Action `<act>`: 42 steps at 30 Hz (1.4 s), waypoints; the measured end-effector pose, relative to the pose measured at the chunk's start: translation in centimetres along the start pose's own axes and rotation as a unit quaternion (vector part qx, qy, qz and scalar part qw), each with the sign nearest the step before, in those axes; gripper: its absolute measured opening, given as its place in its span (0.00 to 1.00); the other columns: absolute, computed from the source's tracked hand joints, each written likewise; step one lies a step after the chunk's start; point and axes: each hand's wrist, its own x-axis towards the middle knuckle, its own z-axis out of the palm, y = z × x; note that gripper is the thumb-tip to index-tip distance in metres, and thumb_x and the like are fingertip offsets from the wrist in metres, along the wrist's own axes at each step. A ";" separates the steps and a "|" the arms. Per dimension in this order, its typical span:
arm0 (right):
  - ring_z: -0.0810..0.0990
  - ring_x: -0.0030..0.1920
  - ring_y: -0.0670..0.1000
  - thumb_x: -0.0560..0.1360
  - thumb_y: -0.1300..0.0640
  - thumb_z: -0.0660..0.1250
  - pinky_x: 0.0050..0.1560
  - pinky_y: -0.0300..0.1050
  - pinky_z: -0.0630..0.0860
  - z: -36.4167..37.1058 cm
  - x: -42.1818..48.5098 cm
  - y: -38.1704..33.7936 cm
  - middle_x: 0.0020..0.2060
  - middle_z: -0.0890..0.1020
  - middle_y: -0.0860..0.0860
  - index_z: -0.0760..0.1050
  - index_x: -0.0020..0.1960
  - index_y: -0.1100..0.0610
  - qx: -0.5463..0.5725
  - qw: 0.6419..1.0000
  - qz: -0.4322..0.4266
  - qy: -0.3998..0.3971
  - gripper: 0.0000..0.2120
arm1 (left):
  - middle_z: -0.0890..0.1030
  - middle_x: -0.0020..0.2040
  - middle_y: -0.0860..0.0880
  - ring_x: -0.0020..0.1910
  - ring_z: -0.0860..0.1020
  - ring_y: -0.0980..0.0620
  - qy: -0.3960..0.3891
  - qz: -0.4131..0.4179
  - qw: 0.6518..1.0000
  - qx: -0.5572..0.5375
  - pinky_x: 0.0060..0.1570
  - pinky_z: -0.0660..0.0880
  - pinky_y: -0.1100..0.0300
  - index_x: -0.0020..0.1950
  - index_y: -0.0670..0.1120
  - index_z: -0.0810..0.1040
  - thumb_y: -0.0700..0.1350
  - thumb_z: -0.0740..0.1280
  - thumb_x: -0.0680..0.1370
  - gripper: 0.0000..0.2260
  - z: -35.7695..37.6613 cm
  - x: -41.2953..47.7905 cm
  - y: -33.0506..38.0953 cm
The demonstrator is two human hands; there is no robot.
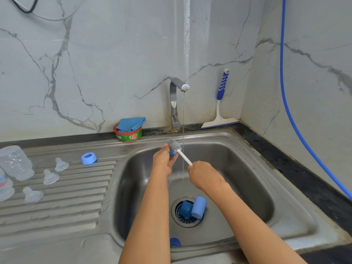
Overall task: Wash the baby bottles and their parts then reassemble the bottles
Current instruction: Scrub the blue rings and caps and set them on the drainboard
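Over the steel sink [247,161] my left hand [164,162] grips a small blue bottle part [171,153], mostly hidden by the fingers. My right hand [203,175] holds the white handle of a bottle brush [176,146], whose grey bristle head lies against that part beside the running water. On the draining board [80,195] lie a blue collar ring [89,158], three clear teats [61,164] [50,177] [32,195] and two clear bottles [15,162] [5,187]. A blue cap [199,207] and a dark blue piece [185,208] lie on the drain.
The tap [176,103] runs a thin stream into the basin. A green soap tub [128,133] with a blue cloth stands behind the sink. A squeegee [221,103] leans on the wall, a blue hose [291,111] hangs right. Another blue piece [175,241] shows at the sink's front wall.
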 end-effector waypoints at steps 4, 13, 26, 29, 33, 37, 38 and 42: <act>0.76 0.57 0.60 0.83 0.63 0.48 0.44 0.47 0.69 0.2 -0.1 -0.3 0.59 0.74 0.58 0.70 0.64 0.63 -0.043 0.998 -0.037 -0.001 0.17 | 0.78 0.53 0.38 0.51 0.78 0.44 -0.003 -0.034 0.996 -0.088 0.50 0.77 0.51 0.67 0.36 0.70 0.42 0.63 0.81 0.16 -0.4 0.1 0.4; 0.76 0.58 0.59 0.83 0.62 0.48 0.43 0.45 0.67 0.3 -0.1 -0.5 0.60 0.74 0.59 0.69 0.65 0.64 -0.015 1.000 0.008 0.011 0.16 | 0.74 0.63 0.32 0.64 0.74 0.38 -0.035 -0.048 0.991 -0.118 0.55 0.74 0.48 0.63 0.34 0.68 0.38 0.54 0.84 0.11 0.8 -1.7 0.8; 0.76 0.54 0.58 0.83 0.62 0.48 0.49 0.48 0.73 -0.5 -0.6 -0.6 0.55 0.74 0.59 0.69 0.65 0.65 0.075 0.996 0.053 0.006 0.16 | 0.78 0.50 0.39 0.48 0.79 0.46 -0.102 -0.008 0.993 -0.057 0.57 0.74 0.52 0.52 0.36 0.72 0.38 0.57 0.83 0.07 0.7 -1.8 1.0; 0.76 0.58 0.59 0.82 0.64 0.48 0.50 0.48 0.74 -0.6 -0.3 0.3 0.60 0.73 0.59 0.68 0.66 0.64 0.053 0.996 0.063 0.016 0.16 | 0.76 0.56 0.36 0.56 0.78 0.42 -0.138 -0.026 0.990 -0.019 0.57 0.75 0.49 0.54 0.35 0.72 0.35 0.58 0.82 0.05 0.4 -2.2 1.1; 0.74 0.46 0.58 0.82 0.56 0.50 0.44 0.48 0.70 -0.3 0.5 1.1 0.44 0.74 0.56 0.72 0.58 0.62 0.103 0.992 0.077 0.008 0.16 | 0.75 0.58 0.35 0.54 0.78 0.42 -0.130 -0.026 0.991 0.010 0.55 0.75 0.49 0.54 0.35 0.72 0.35 0.57 0.82 0.06 0.2 -2.3 1.2; 0.70 0.43 0.55 0.82 0.55 0.50 0.44 0.48 0.69 0.1 0.5 0.7 0.33 0.66 0.51 0.72 0.57 0.62 0.089 0.993 0.073 -0.014 0.16 | 0.76 0.59 0.37 0.54 0.77 0.44 -0.065 0.019 0.997 0.038 0.54 0.76 0.51 0.62 0.35 0.72 0.35 0.58 0.82 0.10 0.0 -1.3 1.1; 0.70 0.43 0.55 0.82 0.55 0.50 0.44 0.48 0.69 0.0 0.5 0.8 0.33 0.66 0.50 0.72 0.57 0.62 0.089 0.993 0.070 -0.011 0.16 | 0.76 0.59 0.38 0.54 0.77 0.44 -0.062 0.021 0.997 0.046 0.54 0.76 0.51 0.64 0.36 0.73 0.35 0.58 0.82 0.12 0.0 -1.2 1.0; 0.76 0.55 0.57 0.82 0.65 0.50 0.45 0.45 0.72 -0.5 0.0 1.4 0.56 0.74 0.57 0.68 0.67 0.63 0.042 0.996 0.071 0.032 0.16 | 0.78 0.57 0.40 0.51 0.79 0.46 -0.129 0.010 0.983 0.131 0.54 0.77 0.51 0.66 0.39 0.74 0.33 0.60 0.80 0.14 0.0 -1.7 1.0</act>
